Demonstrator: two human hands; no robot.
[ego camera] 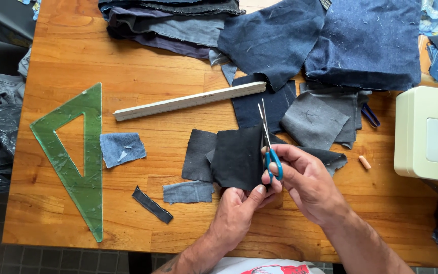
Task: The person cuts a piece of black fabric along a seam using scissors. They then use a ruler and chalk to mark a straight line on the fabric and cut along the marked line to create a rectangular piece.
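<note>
My left hand [239,210] pinches the near edge of a black square of fabric [239,155] and holds it up over the wooden table [143,76]. My right hand [305,182] grips blue-handled scissors [268,147]. Their thin blades point away from me, slightly apart, along the fabric's right edge. More dark scraps [197,155] lie just under and left of the held piece.
A green transparent set square [84,185] lies at the left, a white ruler [188,101] across the middle. Small denim scraps [122,148] dot the table. Piles of denim [366,40] fill the far edge. A cream sewing machine [427,132] stands at the right.
</note>
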